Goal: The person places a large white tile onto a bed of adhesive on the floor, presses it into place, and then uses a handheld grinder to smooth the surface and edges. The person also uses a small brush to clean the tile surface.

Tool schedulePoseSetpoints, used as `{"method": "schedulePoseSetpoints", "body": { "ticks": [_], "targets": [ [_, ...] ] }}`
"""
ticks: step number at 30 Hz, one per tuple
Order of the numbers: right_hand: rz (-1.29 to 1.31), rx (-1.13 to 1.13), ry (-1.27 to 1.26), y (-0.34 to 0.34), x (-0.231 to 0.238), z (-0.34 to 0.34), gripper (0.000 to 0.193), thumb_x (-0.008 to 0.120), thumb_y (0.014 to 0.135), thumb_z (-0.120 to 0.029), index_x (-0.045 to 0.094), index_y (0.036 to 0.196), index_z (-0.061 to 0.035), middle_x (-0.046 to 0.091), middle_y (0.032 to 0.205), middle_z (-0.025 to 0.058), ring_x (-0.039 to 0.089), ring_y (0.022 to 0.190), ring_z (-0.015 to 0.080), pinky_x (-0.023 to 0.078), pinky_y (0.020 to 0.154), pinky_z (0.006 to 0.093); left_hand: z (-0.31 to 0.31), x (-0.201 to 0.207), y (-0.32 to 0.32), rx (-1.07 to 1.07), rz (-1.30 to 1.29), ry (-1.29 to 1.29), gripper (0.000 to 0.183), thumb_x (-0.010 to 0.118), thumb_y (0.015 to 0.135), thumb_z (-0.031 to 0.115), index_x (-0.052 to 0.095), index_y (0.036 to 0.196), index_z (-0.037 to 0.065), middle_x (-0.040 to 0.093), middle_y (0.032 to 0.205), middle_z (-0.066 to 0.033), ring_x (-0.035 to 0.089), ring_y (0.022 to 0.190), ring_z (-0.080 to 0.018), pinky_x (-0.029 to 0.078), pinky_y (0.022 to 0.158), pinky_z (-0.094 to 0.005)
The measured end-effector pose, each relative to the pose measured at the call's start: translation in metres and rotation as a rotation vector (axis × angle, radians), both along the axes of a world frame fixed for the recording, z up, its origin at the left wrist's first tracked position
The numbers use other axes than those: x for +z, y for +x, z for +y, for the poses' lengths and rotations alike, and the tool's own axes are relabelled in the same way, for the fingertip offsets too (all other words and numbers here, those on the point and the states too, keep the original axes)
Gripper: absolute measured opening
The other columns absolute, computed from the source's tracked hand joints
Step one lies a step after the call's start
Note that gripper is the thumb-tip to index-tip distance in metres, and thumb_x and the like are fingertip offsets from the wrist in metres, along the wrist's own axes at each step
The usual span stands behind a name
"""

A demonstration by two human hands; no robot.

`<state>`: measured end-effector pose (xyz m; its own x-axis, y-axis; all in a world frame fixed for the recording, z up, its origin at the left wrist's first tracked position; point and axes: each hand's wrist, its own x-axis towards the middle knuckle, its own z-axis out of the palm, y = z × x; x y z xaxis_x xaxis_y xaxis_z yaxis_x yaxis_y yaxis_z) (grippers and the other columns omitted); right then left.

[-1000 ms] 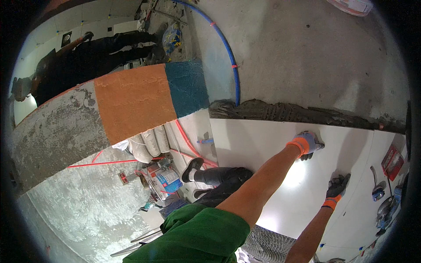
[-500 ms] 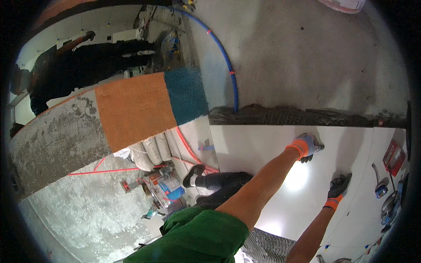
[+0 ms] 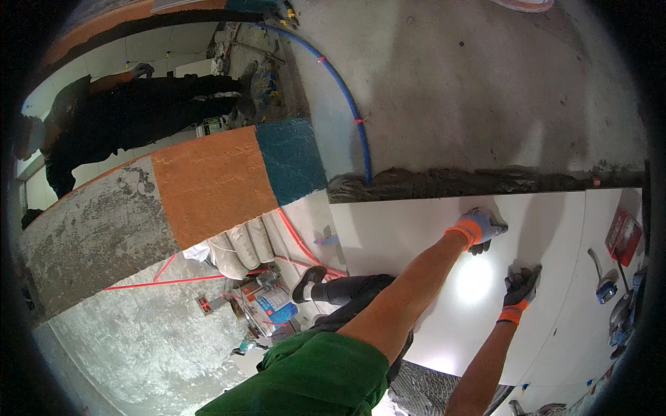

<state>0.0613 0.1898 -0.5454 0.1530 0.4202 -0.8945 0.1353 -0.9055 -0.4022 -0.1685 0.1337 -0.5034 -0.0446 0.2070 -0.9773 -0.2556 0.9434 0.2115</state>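
A large pale tile (image 3: 395,239) lies before me, its far edge along a strip of dark wet mortar (image 3: 451,182). My left hand (image 3: 479,229), in a grey glove with an orange cuff, rests on the tile's upper right part. Its fingers are apart, with some bent downward. My right hand (image 3: 522,283), in a matching glove with dark fingers, touches the tile lower and farther right, near the joint with the neighbouring tile. Its fingers are partly bent but apart. Neither hand shows anything held. Ridged grey mortar (image 3: 424,388) shows beside the tile's near edge.
A red box-like item (image 3: 623,238) and a blue tape measure (image 3: 605,291) lie at the right. A blue pipe (image 3: 350,97) curves along the concrete. At left are a painted ledge (image 3: 211,187), a dark reflected figure (image 3: 139,114), rolled bundles (image 3: 239,249) and bags (image 3: 274,301).
The view has turned and shifted slightly. My right hand has come a little closer to my left hand across the tile. The left hand stays at about the same spot.
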Motion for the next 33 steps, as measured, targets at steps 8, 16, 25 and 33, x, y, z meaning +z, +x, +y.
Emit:
{"method": "schedulePoseSetpoints", "body": {
  "ticks": [8, 16, 25, 33],
  "targets": [
    [0.126, -0.012, -0.044, 0.001, -0.001, 0.000, 0.052, 0.062, 0.078, -0.058, 0.056, 0.091, -0.0072, 0.062, 0.070, 0.0088, 0.054, 0.049, 0.0176, 0.035, 0.039, 0.0233, 0.000, -0.001, 0.000, -0.067, 0.020, -0.019, 0.053, 0.056, 0.084, 0.050, 0.060, 0.061, 0.003, 0.062, 0.058, -0.0093, 0.061, 0.047, -0.0198, 0.051, 0.045, -0.0320],
    [0.104, -0.016, -0.017, 0.005, -0.006, -0.003, 0.052, 0.062, 0.079, -0.056, 0.056, 0.098, -0.0082, 0.064, 0.072, 0.0098, 0.059, 0.052, 0.0189, 0.039, 0.040, 0.0243, 0.003, 0.003, -0.003, -0.102, 0.012, -0.024, 0.048, 0.055, 0.086, 0.047, 0.062, 0.069, 0.002, 0.064, 0.060, -0.0101, 0.062, 0.049, -0.0199, 0.052, 0.046, -0.0316],
    [0.102, -0.083, -0.030, -0.002, -0.002, -0.001, 0.045, 0.061, 0.080, -0.054, 0.055, 0.097, -0.0120, 0.060, 0.069, 0.0068, 0.051, 0.050, 0.0144, 0.034, 0.039, 0.0223, 0.000, -0.002, 0.000, -0.061, -0.026, -0.024, 0.049, 0.056, 0.084, 0.049, 0.061, 0.072, 0.001, 0.063, 0.060, -0.0100, 0.062, 0.048, -0.0196, 0.052, 0.045, -0.0319],
    [0.114, 0.000, -0.014, -0.007, 0.003, 0.001, 0.042, 0.057, 0.083, -0.055, 0.059, 0.091, -0.0134, 0.054, 0.062, 0.0009, 0.038, 0.042, 0.0093, 0.026, 0.039, 0.0206, 0.002, 0.002, -0.002, -0.050, -0.002, -0.037, 0.050, 0.058, 0.083, 0.050, 0.058, 0.079, 0.000, 0.064, 0.061, -0.0109, 0.061, 0.048, -0.0195, 0.053, 0.045, -0.0318]
  ]
}}
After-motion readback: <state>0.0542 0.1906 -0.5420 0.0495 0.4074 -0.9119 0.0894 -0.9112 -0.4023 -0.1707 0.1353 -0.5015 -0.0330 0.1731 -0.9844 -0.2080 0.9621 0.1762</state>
